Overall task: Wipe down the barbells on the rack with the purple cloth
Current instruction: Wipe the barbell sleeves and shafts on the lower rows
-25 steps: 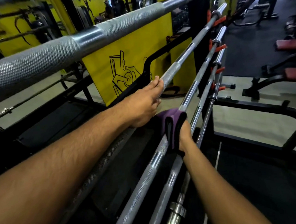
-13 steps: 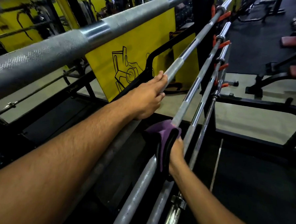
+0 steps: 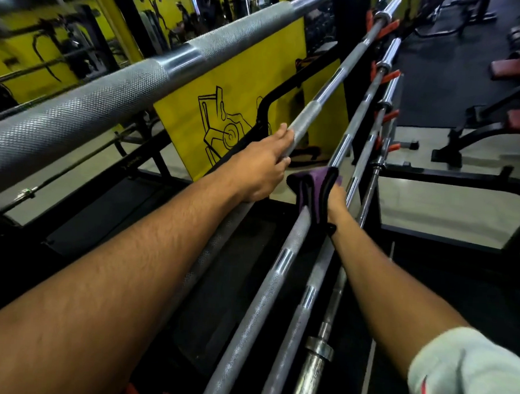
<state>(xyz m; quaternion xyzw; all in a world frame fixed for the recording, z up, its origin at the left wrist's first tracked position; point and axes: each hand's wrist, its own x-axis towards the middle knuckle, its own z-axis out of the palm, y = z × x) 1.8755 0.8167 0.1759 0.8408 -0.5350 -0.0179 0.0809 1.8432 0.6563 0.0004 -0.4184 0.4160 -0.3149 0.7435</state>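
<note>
Barbells lie parallel along the rack, the nearest and thickest one crossing the upper left. Left hand curls round the second bar, apparently steadying it. Right hand clamps the purple cloth round the third bar, mid-shaft. Wiping of that bar appears under way; next move calls for sliding the cloth along it with firm wrap.

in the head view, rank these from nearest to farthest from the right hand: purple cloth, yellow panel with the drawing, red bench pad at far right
1. purple cloth: gripped in the right hand, on a barbell.
2. yellow panel: ahead and to the left, behind the rack.
3. red bench pad: far right, across the floor.
</note>
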